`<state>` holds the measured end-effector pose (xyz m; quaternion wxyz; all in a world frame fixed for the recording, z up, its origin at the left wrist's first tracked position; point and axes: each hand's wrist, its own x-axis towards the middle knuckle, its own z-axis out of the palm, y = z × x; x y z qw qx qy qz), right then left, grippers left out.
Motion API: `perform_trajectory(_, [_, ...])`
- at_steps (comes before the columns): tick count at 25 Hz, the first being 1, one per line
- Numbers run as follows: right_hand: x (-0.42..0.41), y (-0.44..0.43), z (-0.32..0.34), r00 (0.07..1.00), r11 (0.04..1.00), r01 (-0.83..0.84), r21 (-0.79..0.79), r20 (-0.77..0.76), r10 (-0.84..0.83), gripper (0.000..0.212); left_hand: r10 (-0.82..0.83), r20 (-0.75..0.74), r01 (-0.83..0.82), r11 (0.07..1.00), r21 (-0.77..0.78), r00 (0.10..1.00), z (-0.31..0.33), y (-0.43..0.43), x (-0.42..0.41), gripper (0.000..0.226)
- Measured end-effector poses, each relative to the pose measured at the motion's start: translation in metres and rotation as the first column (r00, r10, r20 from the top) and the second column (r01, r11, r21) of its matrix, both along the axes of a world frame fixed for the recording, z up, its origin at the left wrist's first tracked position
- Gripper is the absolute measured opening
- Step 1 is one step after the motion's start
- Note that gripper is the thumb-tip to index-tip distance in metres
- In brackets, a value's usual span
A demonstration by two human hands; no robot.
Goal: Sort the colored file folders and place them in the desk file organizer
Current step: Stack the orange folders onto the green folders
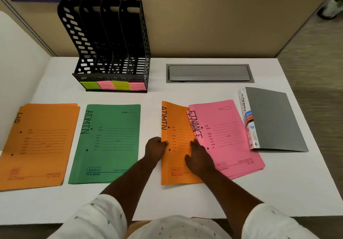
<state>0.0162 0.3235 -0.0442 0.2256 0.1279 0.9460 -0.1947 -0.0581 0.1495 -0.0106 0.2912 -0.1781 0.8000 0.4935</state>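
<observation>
The left hand [155, 148] pinches the left (spine) edge of the orange ADMIN folder [176, 120], fingers curled. The right hand [198, 157] rests flat on the same folder, fingers nearly straight, fingertips at the edge of the overlapping pink FINANCE folder [228, 136]. The orange ADMIN folder lies flat under both hands, long axis pointing away from the person. The file organizer [111, 53] stands well beyond the left hand.

Orange ADMIN folder [174, 120] partly under pink folders [226, 136], organizer labels [113, 85] blurred
</observation>
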Motion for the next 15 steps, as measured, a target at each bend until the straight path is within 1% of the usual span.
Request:
perform_trajectory(4, [-0.007, -0.004, 0.004, 1.000, 0.999, 0.031, -0.011, -0.005, -0.031, 0.072, 0.053, -0.009, -0.053, 0.998, 0.014, 0.999, 0.006, -0.014, -0.003, 0.019])
perform_trajectory(8, [-0.010, -0.014, 0.012, 0.997, 0.997, 0.078, -0.016, -0.006, -0.078, 0.072, 0.139, -0.010, -0.138, 0.988, 0.068, 0.990, 0.020, -0.043, -0.012, 0.019])
perform_trajectory(12, [-0.015, -0.043, 0.018, 0.986, 0.985, 0.164, -0.054, -0.033, -0.166, 0.068, 0.099, -0.051, -0.095, 0.994, 0.061, 0.994, 0.031, -0.087, -0.026, 0.019])
perform_trajectory(15, [-0.022, -0.083, 0.023, 0.953, 0.951, 0.291, -0.108, -0.049, -0.298, 0.065, 0.096, -0.066, -0.090, 0.991, 0.096, 0.993, 0.034, -0.131, -0.039, 0.019])
